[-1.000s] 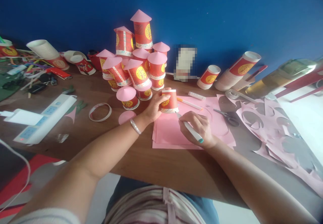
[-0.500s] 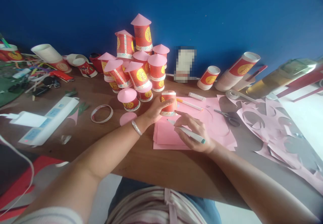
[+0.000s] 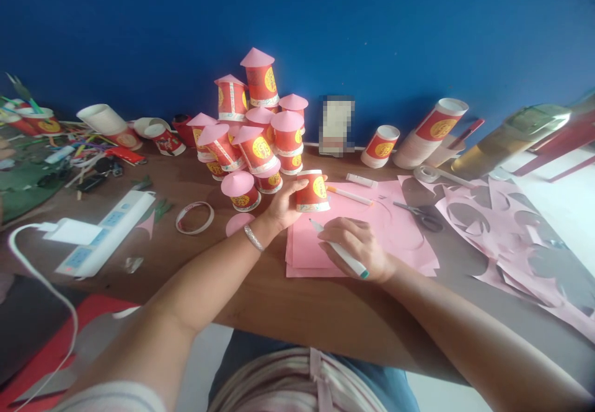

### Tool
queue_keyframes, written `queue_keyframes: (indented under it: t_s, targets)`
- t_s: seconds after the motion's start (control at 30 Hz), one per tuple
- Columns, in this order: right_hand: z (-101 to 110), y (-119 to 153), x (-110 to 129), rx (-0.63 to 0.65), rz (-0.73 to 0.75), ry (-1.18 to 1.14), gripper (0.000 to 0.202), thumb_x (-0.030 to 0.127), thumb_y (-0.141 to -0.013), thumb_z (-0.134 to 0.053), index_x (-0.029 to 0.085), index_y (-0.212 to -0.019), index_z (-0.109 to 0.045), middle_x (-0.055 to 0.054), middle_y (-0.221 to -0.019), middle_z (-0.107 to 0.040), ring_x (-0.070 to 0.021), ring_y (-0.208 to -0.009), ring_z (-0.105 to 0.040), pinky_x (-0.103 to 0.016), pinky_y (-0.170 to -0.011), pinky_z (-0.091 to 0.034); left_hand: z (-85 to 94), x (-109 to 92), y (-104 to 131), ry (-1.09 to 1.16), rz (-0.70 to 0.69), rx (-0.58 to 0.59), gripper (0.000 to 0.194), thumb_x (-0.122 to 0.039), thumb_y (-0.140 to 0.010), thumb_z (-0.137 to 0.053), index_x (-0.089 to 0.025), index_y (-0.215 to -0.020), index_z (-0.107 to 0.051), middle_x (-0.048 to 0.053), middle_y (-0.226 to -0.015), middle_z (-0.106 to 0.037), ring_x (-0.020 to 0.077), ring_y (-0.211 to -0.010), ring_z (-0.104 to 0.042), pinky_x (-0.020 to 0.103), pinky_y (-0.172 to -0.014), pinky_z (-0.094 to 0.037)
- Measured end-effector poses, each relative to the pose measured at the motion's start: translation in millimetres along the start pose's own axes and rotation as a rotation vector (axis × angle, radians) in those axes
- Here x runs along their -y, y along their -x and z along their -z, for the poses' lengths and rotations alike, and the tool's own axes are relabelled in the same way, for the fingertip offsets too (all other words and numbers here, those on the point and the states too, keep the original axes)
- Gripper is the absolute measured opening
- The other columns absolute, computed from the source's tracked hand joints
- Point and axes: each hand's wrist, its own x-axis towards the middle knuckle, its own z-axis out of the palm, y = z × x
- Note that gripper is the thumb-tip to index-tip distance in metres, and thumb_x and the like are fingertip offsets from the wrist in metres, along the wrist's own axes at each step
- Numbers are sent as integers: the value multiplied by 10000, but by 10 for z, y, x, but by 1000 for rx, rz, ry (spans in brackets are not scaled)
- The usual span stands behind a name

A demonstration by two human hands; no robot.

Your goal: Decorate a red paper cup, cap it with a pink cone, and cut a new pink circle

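Wall [image 3: 418,28]: deep blue (faintly speckled) | table [image 3: 264,297]: brown | floor [image 3: 576,210]: pale, brightest right

Most fingers of the left hand [image 3: 284,206] are lost to me behind the red paper cup [image 3: 307,197], its gold emblem [image 3: 320,187] too small to read. The right hand [image 3: 357,240] covers part of the marker [image 3: 351,261]. Coarse blocks mask a pale object [image 3: 337,124]. A white cable [image 3: 73,315] runs out of sight.

Glare at right, dim blue wall [image 3: 139,34], stretched edges
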Motion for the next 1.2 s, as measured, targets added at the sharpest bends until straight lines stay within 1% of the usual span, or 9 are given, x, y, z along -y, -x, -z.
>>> queue_keyframes:
  t_s: [0.1, 0.27, 0.4, 0.5, 0.6, 0.73, 0.8, 1.03, 1.2]
  targets:
    - [-3, 3, 3, 25, 65, 65, 144, 136, -997, -611, 196, -1128, -599, -38, -856, -701, -149, -692, -675, -274, -642, -567, -13, -11, 9, 10, 15, -13, 399, -378, -785, -779, -141, -1105, -774, 133, -1166, -791, 329, -1143, -710, 453, -1002, -545]
    - [-6, 10, -11, 7, 66, 135, 181, 104, -975, -626, 190, -1130, -589, -27, -821, -696, -143, -652, -652, -266, -607, -547, 18, 13, -4, 13, 12, 11, 421, -366, -782, -774, -133, -1132, -779, 146, -1169, -791, 339, -1149, -711, 446, -1001, -542]
    - [-20, 20, -26, 0, 76, 166, 177, 90, -969, -629, 190, -1110, -592, -16, -802, -690, -136, -634, -637, -261, -597, -544, 79, 47, -18, 4, 20, 39, 435, -361, -814, -754, -143, -1190, -773, 144, -1230, -776, 327, -1165, -699, 415, -955, -548]
    - [-22, 21, -31, -3, 82, 175, 168, 80, -962, -637, 185, -1088, -599, -15, -793, -686, -134, -632, -629, -261, -593, -543, 88, 52, -16, 3, 18, 52, 437, -358, -826, -753, -138, -1203, -769, 140, -1219, -773, 302, -1121, -701, 389, -910, -551]
    - [-15, 12, -29, -6, 84, 167, 165, 72, -955, -634, 180, -1079, -619, -16, -793, -681, -139, -654, -643, -269, -620, -560, 69, 49, -15, 27, 20, 26, 404, -350, -808, -772, -144, -1156, -771, 106, -1120, -783, 255, -1022, -706, 363, -873, -548]
    - [-12, -5, -24, -5, 87, 146, 165, 67, -950, -624, 186, -1064, -636, -17, -796, -682, -155, -720, -677, -296, -706, -600, 45, 46, -18, 57, 8, -48, 261, -303, -757, -803, -170, -978, -759, 38, -892, -759, 212, -869, -696, 346, -818, -541]
    - [-14, -9, -23, -1, 89, 139, 163, 62, -944, -631, 182, -1055, -634, -20, -791, -682, -162, -739, -685, -306, -725, -610, 45, 44, -19, 59, 12, -50, 231, -295, -753, -807, -171, -939, -748, 31, -859, -748, 208, -847, -693, 345, -809, -539]
    - [-13, 0, -25, 0, 90, 148, 174, 67, -955, -619, 187, -1081, -622, -14, -793, -688, -149, -687, -675, -291, -670, -599, 86, 55, -28, 42, -6, 8, 313, -295, -773, -798, -176, -1059, -757, 64, -1015, -780, 232, -989, -711, 343, -863, -545]
    - [-5, 10, -50, 6, 99, 190, 174, 83, -957, -632, 186, -1094, -601, -16, -783, -697, -153, -666, -670, -288, -649, -589, 44, 43, -23, -14, -21, 41, 353, -333, -780, -791, -164, -1089, -769, 66, -979, -772, 216, -893, -703, 333, -795, -545]
